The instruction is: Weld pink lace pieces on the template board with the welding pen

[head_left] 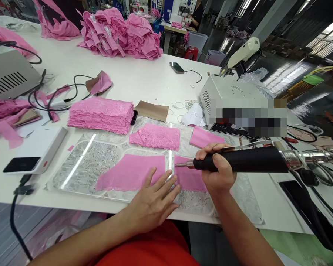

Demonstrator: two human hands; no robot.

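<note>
My left hand (155, 201) lies flat, fingers spread, over the lower edge of a pink fabric piece (135, 171) and the marbled clear board (86, 166) under it. In my right hand (218, 168) is a black handheld tool (255, 159) with a thin metal tip and a metal lever along its top. Its tip points left, over the upper left part of a second pink fabric piece (188, 179); whether it touches the cloth I cannot tell. Just behind lies a pink lace piece (155, 136), and a folded pink piece (205, 137) sits to its right.
A stack of pink lace (101, 114) stands at the back left beside brown card (152, 111). A grey machine box (230, 99) is on the right. Cables, a white device (41, 149) and a phone (177, 67) lie about. Pink fabric heaps (108, 33) line the far edge.
</note>
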